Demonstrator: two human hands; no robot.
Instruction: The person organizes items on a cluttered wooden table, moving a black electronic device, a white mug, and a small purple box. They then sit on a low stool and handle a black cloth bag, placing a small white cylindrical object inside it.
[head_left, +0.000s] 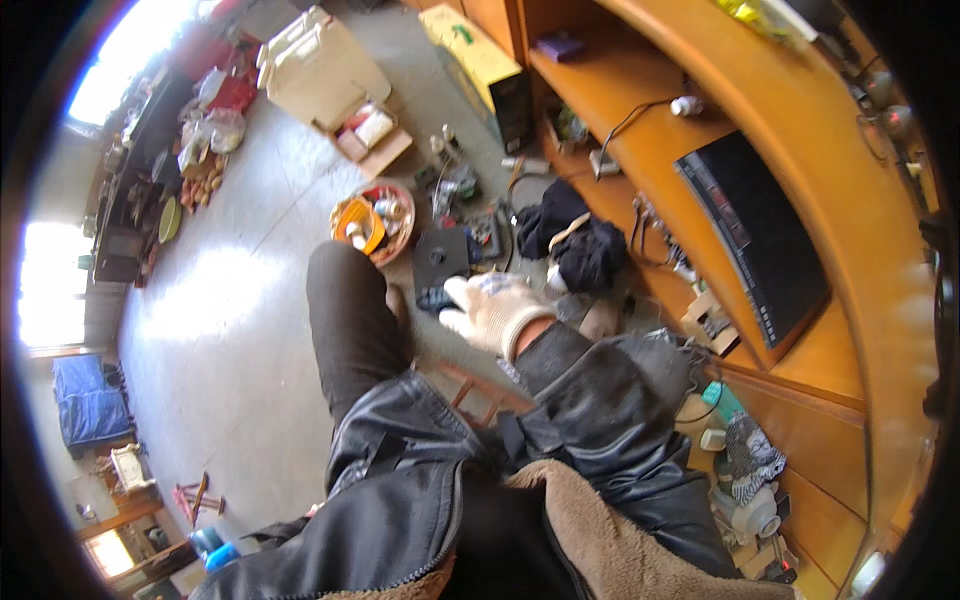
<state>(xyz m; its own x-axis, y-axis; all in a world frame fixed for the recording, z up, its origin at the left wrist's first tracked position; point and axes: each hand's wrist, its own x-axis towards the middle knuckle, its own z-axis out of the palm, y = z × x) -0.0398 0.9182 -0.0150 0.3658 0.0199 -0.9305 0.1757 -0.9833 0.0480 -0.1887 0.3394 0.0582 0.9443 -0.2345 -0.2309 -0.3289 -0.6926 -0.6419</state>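
Note:
My right hand (491, 309), in a white knit work glove, reaches over the floor in front of me with thumb and fingers spread. Right at its fingertips is a small dark blue object (433, 299); I cannot tell whether the glove grips it. Just beyond lies a flat dark grey plate (441, 256) with a round mark in the middle. A grey-and-dark power tool or device (489, 234) sits past that plate. To the left, a round basin (407, 217) holds an orange container (360, 225) and small items. My left hand is out of view.
A bundle of black cloth (570, 232) lies right of the tools. An orange wooden cabinet (817, 382) with a black disc-player-like box (757, 232) curves along the right. Further off stand a cream plastic bin (322, 71), an open cardboard box (386, 154) and a yellow box (472, 52). A reddish wooden frame (476, 397) lies near my legs.

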